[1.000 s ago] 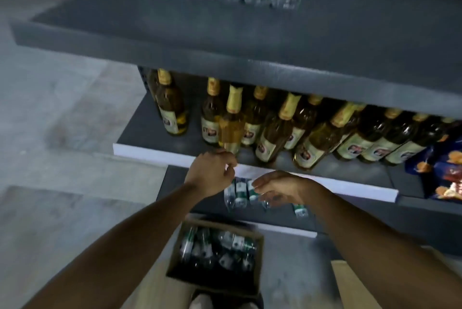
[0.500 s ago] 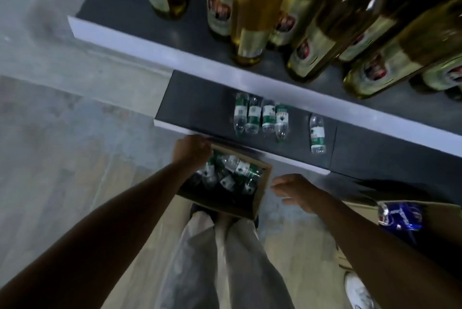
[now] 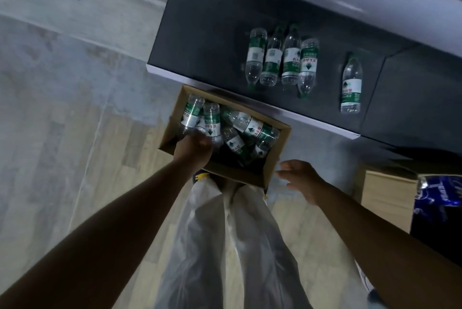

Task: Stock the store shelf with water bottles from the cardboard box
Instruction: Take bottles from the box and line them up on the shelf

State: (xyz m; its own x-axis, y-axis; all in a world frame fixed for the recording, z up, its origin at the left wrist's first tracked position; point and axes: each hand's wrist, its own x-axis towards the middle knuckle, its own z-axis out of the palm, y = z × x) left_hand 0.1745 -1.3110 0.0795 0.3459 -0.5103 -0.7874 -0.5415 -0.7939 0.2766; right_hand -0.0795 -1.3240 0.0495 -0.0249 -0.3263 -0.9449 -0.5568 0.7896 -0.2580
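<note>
Cardboard forms the open box (image 3: 271,158) that stands on the floor (image 3: 62,108), with its far edge almost touching the white front edge of the lowest shelf (image 3: 200,41). Inside the box many water bottles (image 3: 250,128) with green and white labels lie in a loose heap, pointing in different directions. The left hand (image 3: 192,150) reaches over the near left wall of the box and its fingers are down among the bottles; they seem curled on a bottle (image 3: 212,121) at the left side of the heap, but the fingertips are hidden, so I cannot tell the exact grip. The right hand (image 3: 300,178) hangs in the air just beside the near right corner of the box, with fingers relaxed and a little spread, holding nothing. On the dark shelf four bottles (image 3: 282,58) lie side by side, touching each other, close to the middle of the board. A fifth bottle (image 3: 351,85) lies alone to the right of them, apart from the group and near the front edge. To the left of the four bottles the shelf board is bare up to its left end. A second cardboard box (image 3: 385,196) with a blue package (image 3: 437,196) stands at the right, well apart from the first box. Between the arms, light trousers (image 3: 237,246) are seen.
</note>
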